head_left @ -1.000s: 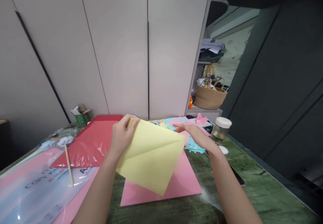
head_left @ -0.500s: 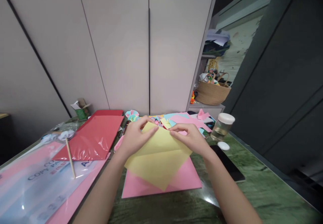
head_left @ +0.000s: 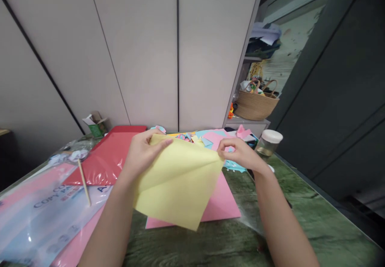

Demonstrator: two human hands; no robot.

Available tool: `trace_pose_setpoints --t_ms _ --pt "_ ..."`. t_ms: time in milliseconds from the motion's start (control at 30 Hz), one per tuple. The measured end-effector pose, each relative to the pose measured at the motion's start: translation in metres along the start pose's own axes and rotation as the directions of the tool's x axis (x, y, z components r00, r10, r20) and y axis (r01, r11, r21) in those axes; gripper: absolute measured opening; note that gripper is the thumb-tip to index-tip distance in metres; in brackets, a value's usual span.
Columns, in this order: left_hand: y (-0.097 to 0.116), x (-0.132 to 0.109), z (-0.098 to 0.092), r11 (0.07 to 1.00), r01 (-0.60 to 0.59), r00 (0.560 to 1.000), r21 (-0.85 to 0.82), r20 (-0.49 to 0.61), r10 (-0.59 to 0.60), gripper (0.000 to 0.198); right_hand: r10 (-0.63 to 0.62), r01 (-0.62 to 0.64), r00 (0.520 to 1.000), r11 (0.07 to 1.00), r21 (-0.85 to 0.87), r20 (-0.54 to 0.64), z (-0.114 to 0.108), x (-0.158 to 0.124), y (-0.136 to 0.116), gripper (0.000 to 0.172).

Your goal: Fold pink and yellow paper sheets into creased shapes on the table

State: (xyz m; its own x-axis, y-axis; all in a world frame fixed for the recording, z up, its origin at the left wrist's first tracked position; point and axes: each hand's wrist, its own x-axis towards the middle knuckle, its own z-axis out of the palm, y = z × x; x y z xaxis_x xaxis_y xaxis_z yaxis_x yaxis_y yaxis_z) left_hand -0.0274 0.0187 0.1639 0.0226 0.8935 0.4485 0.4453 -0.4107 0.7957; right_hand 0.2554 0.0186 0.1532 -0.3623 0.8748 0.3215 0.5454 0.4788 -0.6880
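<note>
A thin wooden stick [head_left: 84,176] lies on a clear-wrapped paper pack [head_left: 45,215]. The left hand [head_left: 141,154] pinches the pale yellow paper sheet [head_left: 177,183], raised above a pink sheet [head_left: 221,205]; the right hand [head_left: 242,154] grips its right corner.

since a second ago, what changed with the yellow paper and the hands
The right hand, open a second ago, now pinches the right corner of the yellow paper. Held low on the pink sheet half a second ago, it now hangs above it. The left hand keeps its hold. Jar, red pack and stick stayed.
</note>
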Motion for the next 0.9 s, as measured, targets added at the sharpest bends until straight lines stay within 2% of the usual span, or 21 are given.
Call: trace_pose_setpoints --t_ms 67,133,200,300,367,467,533,600,667,767,833,900 --pt "-0.004 0.002 -0.006 0.999 0.032 0.999 -0.044 -0.029 -0.033 0.026 0.012 -0.012 1.000 1.000 0.001 0.016 -0.010 -0.002 0.010 0.011" --pt "-0.008 0.005 -0.011 0.996 0.041 0.996 -0.077 -0.080 -0.047 0.026 0.034 -0.034 0.999 0.999 0.000 -0.019 -0.020 -0.004 0.021 0.010" --pt "-0.011 0.008 -0.015 0.994 0.036 0.991 -0.101 -0.122 -0.048 0.026 0.061 -0.061 0.994 0.998 0.001 -0.095 -0.029 -0.006 0.030 0.011" --pt "-0.012 0.010 -0.013 0.993 0.022 0.993 -0.116 -0.117 -0.035 0.026 0.077 -0.068 0.962 0.997 0.043 -0.262 -0.033 -0.009 0.029 0.019" --pt "-0.011 0.010 -0.007 0.991 0.018 0.994 -0.134 -0.105 -0.032 0.025 0.058 -0.024 0.945 0.994 0.108 -0.321 -0.027 -0.010 0.019 0.027" --pt "-0.010 0.009 0.003 0.981 0.018 0.992 -0.191 -0.118 -0.041 0.024 0.009 0.035 0.973 0.982 0.184 -0.230 -0.009 -0.006 0.003 0.035" --pt "-0.013 0.011 0.007 0.969 0.027 0.992 -0.245 -0.114 -0.057 0.025 0.025 0.033 0.969 0.972 0.233 -0.244 0.002 -0.003 -0.003 0.030" --pt "-0.016 0.014 0.006 0.962 0.049 0.997 -0.267 -0.044 -0.063 0.025 0.077 0.009 0.960 0.953 0.302 -0.271 0.007 -0.001 -0.003 0.026" --pt "-0.017 0.016 0.002 0.980 0.033 0.999 -0.199 0.033 -0.027 0.022 0.101 -0.009 0.953 0.952 0.305 -0.287 0.007 -0.001 -0.003 0.024" --pt "-0.010 0.013 -0.003 0.985 -0.143 0.990 0.097 0.001 0.143 0.019 0.035 -0.006 0.954 0.995 0.097 -0.299 0.004 -0.005 -0.007 0.021" --pt "-0.001 0.005 0.000 0.912 -0.283 0.954 0.296 -0.008 0.299 0.021 -0.019 0.008 0.957 0.999 -0.040 -0.289 0.005 -0.008 -0.014 0.019" --pt "0.009 -0.004 0.008 0.846 -0.411 0.911 0.340 0.114 0.397 0.023 -0.055 0.026 0.960 0.994 -0.108 -0.274 0.009 -0.011 -0.023 0.017"
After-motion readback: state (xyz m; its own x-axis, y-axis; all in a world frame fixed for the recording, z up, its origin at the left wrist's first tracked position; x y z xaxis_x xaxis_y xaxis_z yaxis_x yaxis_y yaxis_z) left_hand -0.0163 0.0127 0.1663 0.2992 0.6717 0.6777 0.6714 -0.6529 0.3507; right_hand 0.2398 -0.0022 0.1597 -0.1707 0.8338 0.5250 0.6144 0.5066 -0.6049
